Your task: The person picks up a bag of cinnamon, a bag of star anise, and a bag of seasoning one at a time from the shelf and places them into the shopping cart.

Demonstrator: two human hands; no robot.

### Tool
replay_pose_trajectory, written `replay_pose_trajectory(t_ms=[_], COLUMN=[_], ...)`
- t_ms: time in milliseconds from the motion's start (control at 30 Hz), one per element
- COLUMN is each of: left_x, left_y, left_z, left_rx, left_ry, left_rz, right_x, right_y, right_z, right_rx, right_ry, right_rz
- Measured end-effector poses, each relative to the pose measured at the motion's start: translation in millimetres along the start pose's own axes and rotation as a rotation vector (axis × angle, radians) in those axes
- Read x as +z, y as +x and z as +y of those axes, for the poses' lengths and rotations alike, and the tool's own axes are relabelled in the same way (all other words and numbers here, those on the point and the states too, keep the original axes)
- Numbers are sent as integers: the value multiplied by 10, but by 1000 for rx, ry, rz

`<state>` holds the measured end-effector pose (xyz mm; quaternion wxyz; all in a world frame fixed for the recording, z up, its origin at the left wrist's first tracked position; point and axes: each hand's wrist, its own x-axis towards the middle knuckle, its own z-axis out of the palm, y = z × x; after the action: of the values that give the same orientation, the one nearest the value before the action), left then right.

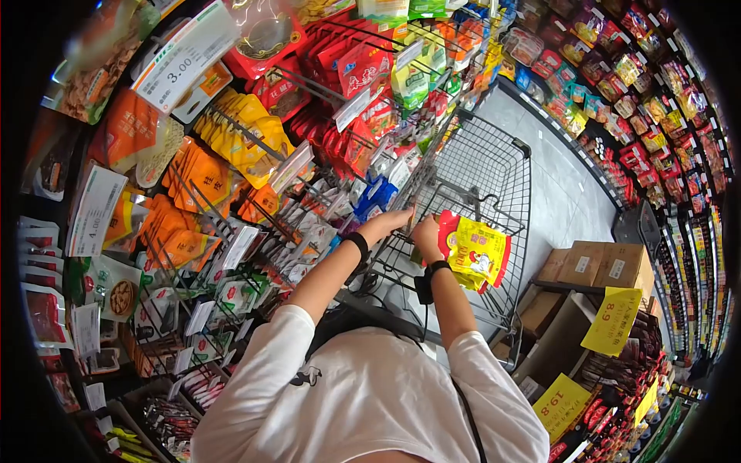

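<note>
My right hand (427, 234), its fingers closed, grips the left edge of a shiny yellow and red snack bag (476, 251) with a cartoon bird on the front. The bag overlaps the black wire shopping cart (505, 154) in front of me. Just to the left, my left hand (392, 222) reaches forward with its back toward me, fingertips close to the right hand. Most of its fingers are hidden, so I cannot tell what it holds. Blue packets (375, 197) hang on the rack right beside it.
Racks of hanging packets, orange ones (193, 181) and red ones (363, 69) among them, line the left, with price tags (185, 58) jutting out. Cardboard boxes (594, 264) and yellow price signs (611, 320) stand at the right. Tiled floor (567, 181) runs beyond the cart.
</note>
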<state>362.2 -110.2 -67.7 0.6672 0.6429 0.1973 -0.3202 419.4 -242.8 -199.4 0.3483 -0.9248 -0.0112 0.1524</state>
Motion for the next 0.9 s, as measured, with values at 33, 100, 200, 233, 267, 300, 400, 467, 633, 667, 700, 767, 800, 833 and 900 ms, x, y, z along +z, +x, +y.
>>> replay_pose_trajectory(t_ms=[33, 100, 200, 233, 267, 300, 400, 467, 633, 667, 700, 767, 800, 833, 900], left_x=[-16, -66, -135, -158, -193, -254, -400, -567, -917, -970, -1035, -1142, -1138, -1127, -1169], left_y=[-69, -100, -178, -270, -368, -480, -934, -1224, -1854, -1960, -2055, -2223, -2333, -2439, -2540], left_z=[89, 159, 203, 216, 225, 233, 113, -78, -605, -732, -899, -1212, -1287, -1366, -1452], left_rx=[11, 46, 125, 153, 182, 212, 354, 437, 543, 556, 592, 667, 693, 717, 627], left_ry=[31, 64, -83, -231, -381, -489, -603, -737, -883, -922, -965, -1050, -1043, -1036, -1076], left_rz=[-11, -33, -55, -56, -57, -73, -46, -26, 254, 322, 314, 292, 340, 389, 584], right_x=[-81, -273, -364, -403, -438, -439, -451, -647, -556, -535, -516, -562, -497, -470, -359], right_y=[-17, -91, -50, -68, -93, -83, -99, -331, -743, -840, -919, -1131, -1190, -1243, -1318], right_z=[-74, -227, -316, -369, -423, -448, -585, -913, -1349, -1474, -1600, -1906, -2005, -2101, -2297], right_rx=[35, 41, -12, -74, -137, -200, -246, -312, -594, -638, -646, -655, -729, -739, -805], right_ry=[-10, -34, -20, -20, -21, 20, 150, 232, 278, 283, 255, 254, 241, 196, 184], right_rz=[-26, -64, -49, -20, 7, 13, -72, -158, -332, -378, -430, -534, -515, -525, -543])
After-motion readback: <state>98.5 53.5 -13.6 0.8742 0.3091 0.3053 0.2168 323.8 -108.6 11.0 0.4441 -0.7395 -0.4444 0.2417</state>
